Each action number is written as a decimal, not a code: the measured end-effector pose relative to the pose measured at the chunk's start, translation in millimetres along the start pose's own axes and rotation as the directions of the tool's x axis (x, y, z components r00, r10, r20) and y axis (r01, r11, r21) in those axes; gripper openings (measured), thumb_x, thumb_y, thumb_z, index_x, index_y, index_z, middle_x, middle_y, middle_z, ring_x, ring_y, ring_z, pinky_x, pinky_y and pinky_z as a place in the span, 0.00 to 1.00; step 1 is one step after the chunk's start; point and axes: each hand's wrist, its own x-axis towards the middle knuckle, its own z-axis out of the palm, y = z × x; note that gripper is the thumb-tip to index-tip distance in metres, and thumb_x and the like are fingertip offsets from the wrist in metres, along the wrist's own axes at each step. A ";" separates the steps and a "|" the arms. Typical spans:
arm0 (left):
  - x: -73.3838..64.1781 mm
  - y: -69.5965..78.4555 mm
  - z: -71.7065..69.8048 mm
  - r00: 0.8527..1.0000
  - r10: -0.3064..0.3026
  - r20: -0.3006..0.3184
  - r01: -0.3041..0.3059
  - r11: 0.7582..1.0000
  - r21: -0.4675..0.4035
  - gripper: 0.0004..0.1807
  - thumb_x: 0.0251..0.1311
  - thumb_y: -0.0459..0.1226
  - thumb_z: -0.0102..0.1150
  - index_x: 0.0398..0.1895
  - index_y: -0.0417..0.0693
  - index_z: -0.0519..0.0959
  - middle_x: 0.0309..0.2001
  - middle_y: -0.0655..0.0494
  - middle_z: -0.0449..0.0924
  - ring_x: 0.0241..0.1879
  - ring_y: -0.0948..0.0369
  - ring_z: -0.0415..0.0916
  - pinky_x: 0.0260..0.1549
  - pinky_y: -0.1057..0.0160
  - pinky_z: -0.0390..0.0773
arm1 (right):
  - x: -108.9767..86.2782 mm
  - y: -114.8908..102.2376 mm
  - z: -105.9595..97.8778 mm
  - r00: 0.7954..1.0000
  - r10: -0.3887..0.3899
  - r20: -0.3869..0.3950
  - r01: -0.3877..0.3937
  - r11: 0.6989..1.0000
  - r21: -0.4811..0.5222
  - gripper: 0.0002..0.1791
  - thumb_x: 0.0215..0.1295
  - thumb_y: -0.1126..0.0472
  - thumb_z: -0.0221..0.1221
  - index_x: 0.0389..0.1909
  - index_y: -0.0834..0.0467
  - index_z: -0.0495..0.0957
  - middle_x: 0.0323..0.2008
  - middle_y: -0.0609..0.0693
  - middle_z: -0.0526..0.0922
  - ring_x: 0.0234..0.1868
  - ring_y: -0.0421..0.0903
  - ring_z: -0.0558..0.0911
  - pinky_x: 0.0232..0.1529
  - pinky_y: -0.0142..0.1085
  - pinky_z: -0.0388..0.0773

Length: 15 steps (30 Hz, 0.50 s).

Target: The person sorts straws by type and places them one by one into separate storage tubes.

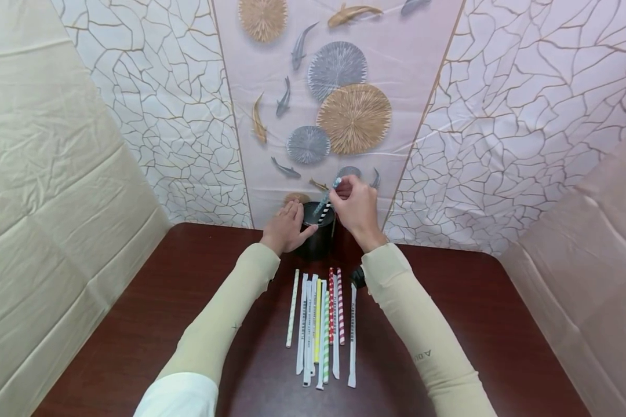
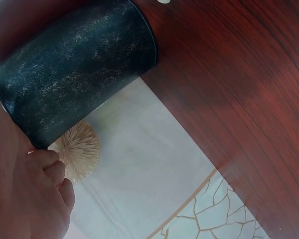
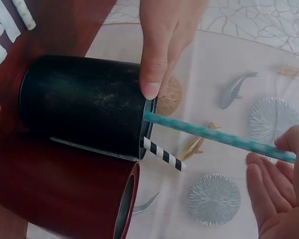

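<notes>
My left hand (image 1: 287,227) holds the black cup (image 1: 315,243) at its rim, fingers on the far side and thumb on the near side. In the right wrist view, that thumb lies against the edge of the cup's mouth. My right hand (image 1: 356,207) pinches a teal patterned straw (image 3: 217,135) near its upper end, above the cup. The straw's lower end is inside the cup's mouth. A black-and-white striped straw (image 3: 163,154) leans out of the same cup, apart from my right fingers. Beside the black cup stands a dark red cup (image 3: 65,186), mostly hidden in the head view.
On the dark wooden table (image 1: 151,324) lie several straws: a green-striped straw (image 1: 326,341), a yellow straw (image 1: 317,324), a red dotted straw (image 1: 331,307) and paper-wrapped ones (image 1: 352,341). A patterned cloth backdrop (image 1: 271,191) rises behind the cups.
</notes>
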 end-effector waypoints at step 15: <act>1.4 -0.2 1.4 1.000 0.014 -0.006 -0.014 1.000 -0.014 0.49 0.81 0.65 0.26 0.86 0.36 0.43 0.87 0.39 0.41 0.87 0.48 0.39 0.86 0.52 0.47 | 5.1 -7.0 -32.3 0.997 -0.016 0.069 0.020 0.998 -0.060 0.15 0.69 0.60 0.68 0.48 0.68 0.85 0.42 0.62 0.92 0.43 0.56 0.93 0.49 0.47 0.90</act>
